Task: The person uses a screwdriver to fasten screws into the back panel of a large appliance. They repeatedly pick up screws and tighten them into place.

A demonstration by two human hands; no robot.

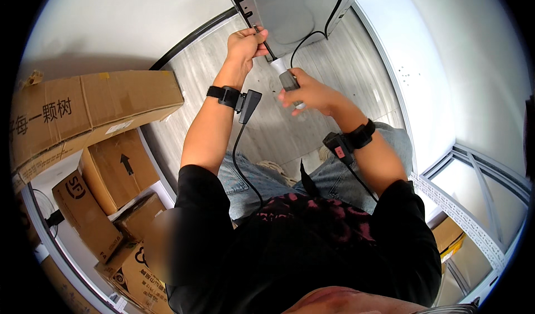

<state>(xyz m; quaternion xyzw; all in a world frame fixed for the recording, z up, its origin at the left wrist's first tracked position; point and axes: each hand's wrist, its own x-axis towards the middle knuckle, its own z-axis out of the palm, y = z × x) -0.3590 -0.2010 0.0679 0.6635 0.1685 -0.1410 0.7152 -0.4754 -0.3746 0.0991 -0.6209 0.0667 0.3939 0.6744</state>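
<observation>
One screwdriver (pixel 278 66) | handle (pixel 288 81) grasped by right hand (pixel 312 93); shaft (pixel 270 51) pinched near far end by left hand (pixel 247 44) | grey-and-white handle, slim dark straight shaft

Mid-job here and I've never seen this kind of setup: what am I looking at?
There is no robot, just a person's bare hands, seen in one picture from a wide camera worn on the head, looking down; that lens bends straight edges. Each wrist wears a black band with a small device. The right hand holds a screwdriver by its handle. The left hand has its fingers at the shaft's far end, beside a metal panel; their exact grip is unclear. Below is a grey floor, with a black cable by the panel. Cardboard boxes sit at left.
</observation>
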